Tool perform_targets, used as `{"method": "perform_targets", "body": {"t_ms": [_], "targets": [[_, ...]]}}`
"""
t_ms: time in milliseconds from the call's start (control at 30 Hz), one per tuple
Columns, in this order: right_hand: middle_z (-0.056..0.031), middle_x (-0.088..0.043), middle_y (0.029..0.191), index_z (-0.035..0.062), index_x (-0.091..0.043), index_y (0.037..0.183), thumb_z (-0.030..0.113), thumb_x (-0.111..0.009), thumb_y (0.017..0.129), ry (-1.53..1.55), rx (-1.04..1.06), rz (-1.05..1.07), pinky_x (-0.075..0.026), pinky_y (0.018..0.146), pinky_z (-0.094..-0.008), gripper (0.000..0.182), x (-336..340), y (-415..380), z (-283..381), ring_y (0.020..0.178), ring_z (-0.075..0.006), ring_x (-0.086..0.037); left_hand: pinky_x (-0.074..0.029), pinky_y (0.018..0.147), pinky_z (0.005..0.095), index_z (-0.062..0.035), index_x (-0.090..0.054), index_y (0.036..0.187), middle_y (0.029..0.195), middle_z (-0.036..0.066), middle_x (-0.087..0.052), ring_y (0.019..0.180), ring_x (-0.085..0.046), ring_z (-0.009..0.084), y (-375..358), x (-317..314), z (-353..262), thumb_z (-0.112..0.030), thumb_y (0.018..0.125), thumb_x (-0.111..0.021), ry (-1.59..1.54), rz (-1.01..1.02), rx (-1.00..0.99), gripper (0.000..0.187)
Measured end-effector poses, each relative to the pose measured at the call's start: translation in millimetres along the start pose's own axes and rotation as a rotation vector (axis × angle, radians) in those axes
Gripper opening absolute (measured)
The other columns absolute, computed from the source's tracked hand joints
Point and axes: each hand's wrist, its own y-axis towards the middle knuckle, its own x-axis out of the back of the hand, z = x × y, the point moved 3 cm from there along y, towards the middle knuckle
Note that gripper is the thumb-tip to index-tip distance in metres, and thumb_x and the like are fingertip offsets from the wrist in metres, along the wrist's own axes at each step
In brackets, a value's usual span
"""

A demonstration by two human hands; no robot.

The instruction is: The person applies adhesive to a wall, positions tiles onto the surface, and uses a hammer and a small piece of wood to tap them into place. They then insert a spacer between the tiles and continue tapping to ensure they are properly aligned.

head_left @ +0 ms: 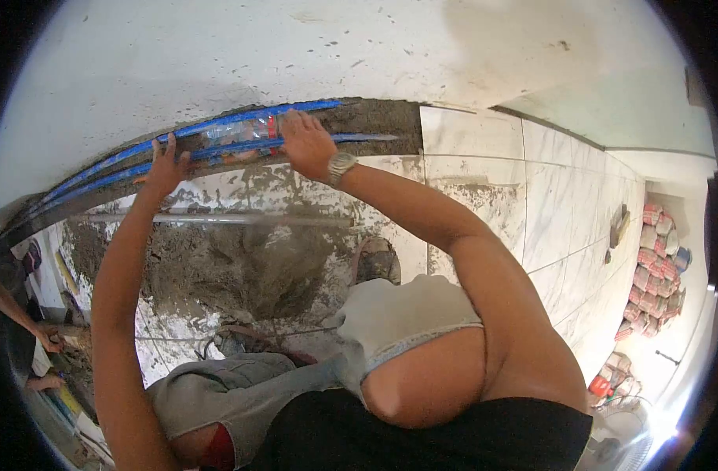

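My left hand (167, 167) rests at the lower of two long blue strips (217, 149), its fingers spread and reaching toward the upper one. With fingers stretched out, my right hand (307, 144) lies across the strips, a metal watch (341, 166) on its wrist. Left of that hand, between the strips, shows a clear, shiny piece with a red edge (272, 129); its kind is hard to make out. The strips run along the foot of the white wall, over a bed of grey mortar (378, 118).
A mortar heap (241, 263) and a long pale bar (257, 220) lie on smeared floor tiles. White marbled tiles (559, 184) extend right. Stacked red-and-white bags (654, 275) stand far right. At far left another person's hand (51, 339) is near some tools.
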Motion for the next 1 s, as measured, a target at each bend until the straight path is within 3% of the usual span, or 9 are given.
{"method": "perform_targets", "body": {"t_ms": [100, 167, 267, 467, 633, 700, 900, 967, 1000], "targets": [[-0.0331, -0.041, 0.146, -0.0106, -0.044, 0.138, 0.027, -0.055, 0.095, -0.109, -0.087, 0.129, -0.029, 0.117, -0.0548, 0.058, 15, -46, -25, 0.139, -0.0461, -0.038, -0.025, 0.119, 0.0482, -0.0066, -0.03, 0.156, 0.153, 0.029, -0.037, 0.146, -0.029, 0.0443, -6, 11, 41, -0.052, 0.104, -0.044, -0.159, -0.038, -0.123, 0.07], [-0.0352, -0.03, 0.153, -0.0115, -0.036, 0.145, 0.043, -0.051, 0.099, -0.064, -0.431, -0.101, -0.02, 0.119, -0.0553, 0.073, 13, -70, -55, 0.144, -0.0482, -0.027, -0.027, 0.118, 0.0482, -0.0063, -0.032, 0.155, 0.152, 0.029, -0.039, 0.144, -0.033, 0.0441, -21, 29, 57, -0.052, 0.103, -0.044, -0.167, -0.061, -0.087, 0.07], [-0.0355, -0.022, 0.157, -0.0121, -0.031, 0.148, 0.048, -0.044, 0.101, -0.006, -0.461, -0.014, -0.017, 0.121, -0.0552, 0.077, -8, -76, -67, 0.147, -0.0492, -0.02, -0.032, 0.116, 0.0483, -0.0061, -0.036, 0.153, 0.151, 0.027, -0.043, 0.14, -0.04, 0.0442, -25, 24, 96, -0.052, 0.103, -0.045, -0.186, -0.085, -0.027, 0.068], [-0.0347, -0.022, 0.157, -0.0134, -0.028, 0.149, 0.051, -0.038, 0.103, 0.069, -0.411, -0.03, -0.015, 0.121, -0.0554, 0.079, -7, -59, -40, 0.148, -0.0469, -0.02, -0.037, 0.112, 0.0474, -0.0074, -0.042, 0.15, 0.146, 0.027, -0.048, 0.136, -0.045, 0.0439, -36, 40, 85, -0.051, 0.103, -0.046, -0.361, -0.108, -0.008, 0.065], [-0.0346, -0.023, 0.157, -0.0134, -0.03, 0.148, 0.05, -0.036, 0.104, -0.005, -0.227, 0.077, -0.015, 0.121, -0.0551, 0.078, 0, -52, -34, 0.148, -0.0465, -0.02, -0.039, 0.109, 0.0499, -0.0008, -0.039, 0.15, 0.144, 0.029, -0.049, 0.132, -0.049, 0.0448, -55, 35, 101, -0.049, 0.103, -0.047, -0.11, -0.067, -0.142, 0.067], [-0.0343, -0.024, 0.157, -0.0135, -0.032, 0.147, 0.05, -0.037, 0.104, 0.021, -0.333, 0.028, -0.016, 0.121, -0.0555, 0.077, -1, -58, -28, 0.148, -0.0466, -0.022, -0.039, 0.109, 0.0514, -0.0036, -0.038, 0.151, 0.142, 0.03, -0.049, 0.131, -0.048, 0.0463, -78, 55, 84, -0.047, 0.103, -0.048, -0.097, -0.116, -0.117, 0.065], [-0.0317, -0.029, 0.156, -0.0095, -0.035, 0.147, 0.047, -0.045, 0.102, 0.049, -0.151, 0.132, -0.021, 0.12, -0.0537, 0.073, 4, -52, -30, 0.146, -0.0455, -0.028, -0.037, 0.11, 0.0523, -0.0083, -0.037, 0.153, 0.143, 0.025, -0.052, 0.133, -0.047, 0.0443, -91, 78, 94, -0.045, 0.106, -0.043, -0.197, -0.069, -0.036, 0.06], [-0.0286, -0.031, 0.156, -0.0046, -0.036, 0.148, 0.044, -0.048, 0.1, 0.07, -0.133, 0.21, -0.02, 0.12, -0.0536, 0.07, -8, -55, -37, 0.147, -0.0423, -0.027, -0.041, 0.108, 0.0508, -0.0154, -0.051, 0.145, 0.147, 0.016, -0.05, 0.137, -0.045, 0.0372, -92, 79, 91, -0.017, 0.094, -0.06, 0.425, -0.016, -0.403, 0.051], [-0.0276, -0.032, 0.156, -0.0036, -0.037, 0.148, 0.044, -0.048, 0.1, 0.08, -0.124, 0.356, -0.019, 0.121, -0.054, 0.069, 26, -40, -20, 0.147, -0.0412, -0.027, -0.042, 0.105, 0.0513, -0.0151, -0.055, 0.141, 0.144, 0.017, -0.053, 0.132, -0.048, 0.0368, -96, 84, 92, -0.016, 0.093, -0.061, 0.431, -0.054, -0.427, 0.048]]}}
